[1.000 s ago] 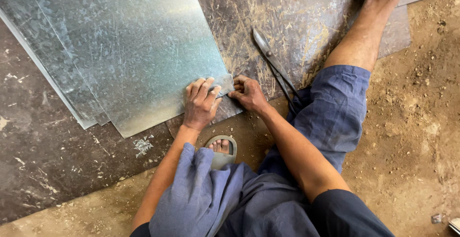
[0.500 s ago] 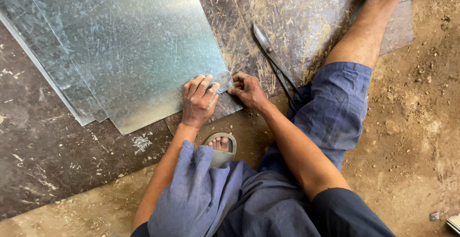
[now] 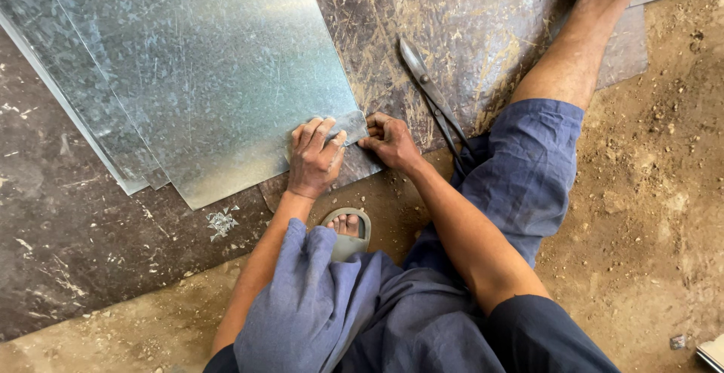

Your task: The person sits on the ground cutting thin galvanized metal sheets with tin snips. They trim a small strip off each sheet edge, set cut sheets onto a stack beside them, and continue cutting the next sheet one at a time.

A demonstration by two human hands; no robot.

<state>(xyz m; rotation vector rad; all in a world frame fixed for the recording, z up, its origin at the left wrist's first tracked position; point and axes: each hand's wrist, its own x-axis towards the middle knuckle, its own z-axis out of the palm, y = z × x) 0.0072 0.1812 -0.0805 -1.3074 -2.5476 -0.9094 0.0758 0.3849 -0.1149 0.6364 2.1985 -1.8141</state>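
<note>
Little has shifted since a second ago: both hands remain at the near corner of the top galvanised sheet (image 3: 204, 79). Left hand (image 3: 313, 160) presses flat, fingers spread. Right hand (image 3: 391, 141) pinches the corner's edge. Tin snips (image 3: 434, 98) lie just beside, on the scuffed floor board (image 3: 467, 33).
</note>
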